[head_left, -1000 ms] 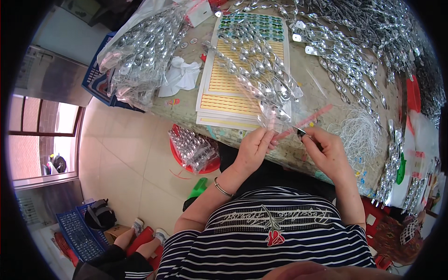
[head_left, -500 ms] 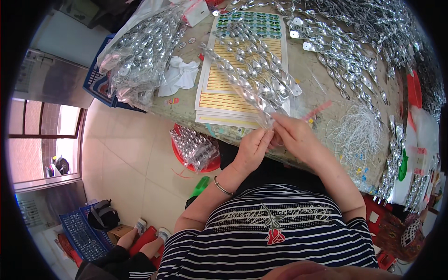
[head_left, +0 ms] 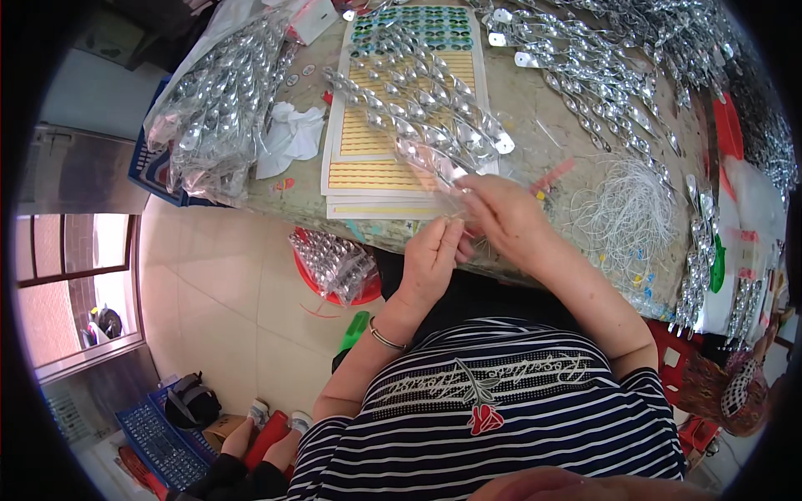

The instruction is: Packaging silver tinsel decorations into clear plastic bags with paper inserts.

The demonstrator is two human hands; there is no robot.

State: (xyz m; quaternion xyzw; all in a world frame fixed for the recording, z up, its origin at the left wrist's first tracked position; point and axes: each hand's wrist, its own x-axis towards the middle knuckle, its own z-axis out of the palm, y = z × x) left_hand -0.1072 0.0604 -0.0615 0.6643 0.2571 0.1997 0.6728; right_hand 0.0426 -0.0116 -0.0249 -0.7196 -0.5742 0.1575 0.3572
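Observation:
Both of my hands meet at the near edge of the table. A silver twisted metal strip (head_left: 368,102) in a clear plastic bag (head_left: 424,159) slants up and left from them. My right hand (head_left: 510,219) is closed around the near end of the bagged strip. My left hand (head_left: 433,250) pinches beside it, apparently on the bag's end; the fingertips partly hide what is held. Under the strip lie sticker sheets (head_left: 349,181), with yellow rows and green ovals. Several more twisted strips (head_left: 468,113) rest on these sheets.
Bagged strips (head_left: 219,108) fill a blue crate (head_left: 159,171) at left, near crumpled white tissue (head_left: 288,138). White strings (head_left: 626,213) lie at right, before piled loose strips (head_left: 601,92). A red basin (head_left: 311,284) with bagged strips stands on the floor. A person's legs (head_left: 280,447) show lower left.
The whole view has shifted, so the table appears farther left and up. My hands have parted slightly, while the bagged strip stays in them.

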